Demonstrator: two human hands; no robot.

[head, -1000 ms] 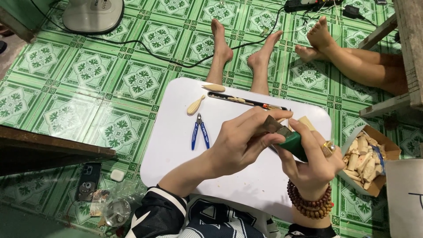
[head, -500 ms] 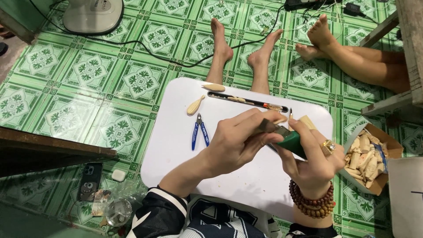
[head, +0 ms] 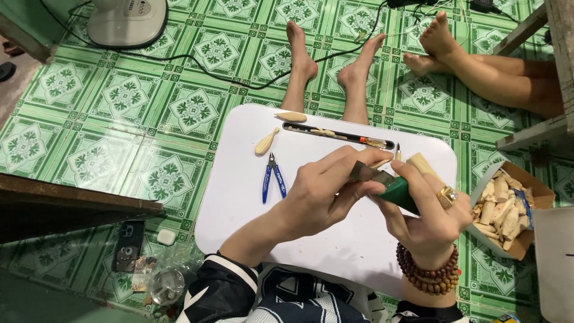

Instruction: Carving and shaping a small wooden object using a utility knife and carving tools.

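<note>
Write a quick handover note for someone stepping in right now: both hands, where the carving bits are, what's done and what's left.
Left hand: fingers pinch a small piece against the blade.
Right hand: grips the green-handled knife.
On the white table: blue pliers, two pale carved pieces, a long thin tool.
Cardboard box of pale blanks sits at the right, on the floor.
Done: two shaped pieces lie finished-looking.
Left: the piece in hand is mid-cut; many blanks remain.

Bare surface is found on the white lap table (head: 239, 221) below the blue-handled pliers (head: 273, 177) and along its near edge. Beyond the pliers, passage is blocked by a wooden spoon blank (head: 266, 142) and a long dark tool (head: 338, 135); right of the table, a cardboard box (head: 507, 209) of wood pieces stands close.
</note>
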